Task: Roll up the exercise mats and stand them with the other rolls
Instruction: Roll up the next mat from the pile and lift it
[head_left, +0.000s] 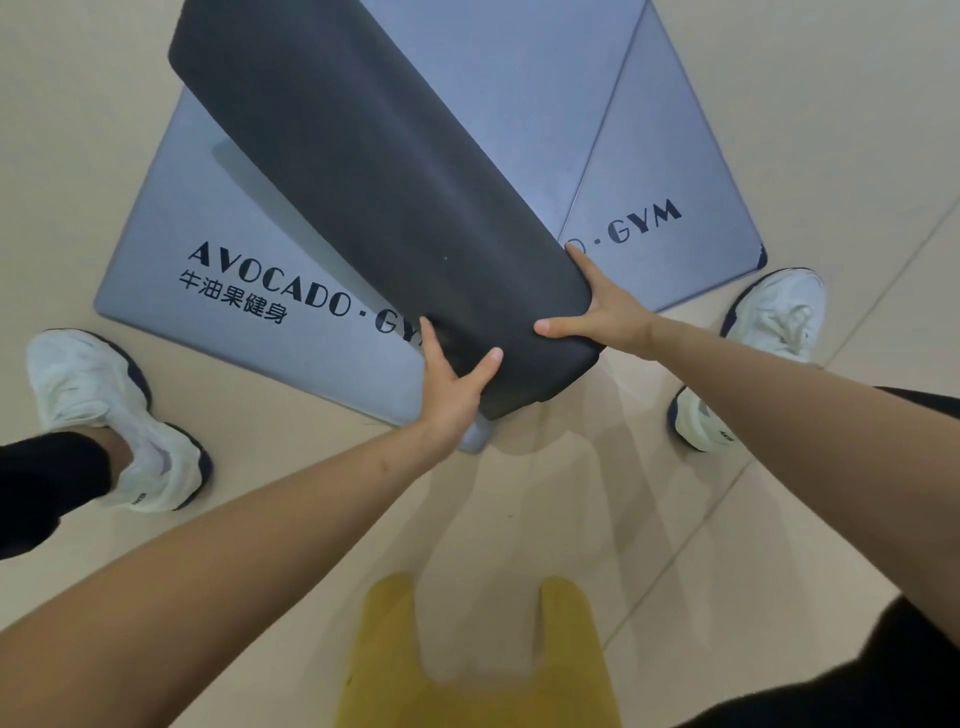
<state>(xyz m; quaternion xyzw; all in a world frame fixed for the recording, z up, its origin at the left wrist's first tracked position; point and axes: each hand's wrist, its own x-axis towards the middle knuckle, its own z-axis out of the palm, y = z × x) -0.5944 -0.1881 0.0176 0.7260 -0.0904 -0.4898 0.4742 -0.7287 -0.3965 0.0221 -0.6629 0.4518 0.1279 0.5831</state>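
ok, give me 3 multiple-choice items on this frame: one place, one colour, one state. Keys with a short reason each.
1. Where do the hands hold the dark mat?
A. its near end
B. its far end
C. its middle

2. What colour are the printed mats on the floor?
A. red
B. blue-grey
C. green

3. The dark mat is:
A. flat on the floor
B. lifted at the near end
C. standing upright alone

Key: 1 A, left hand and right hand grip the near edge. 2 B, blue-grey with dark lettering. 3 B, that end is raised above the printed mats.
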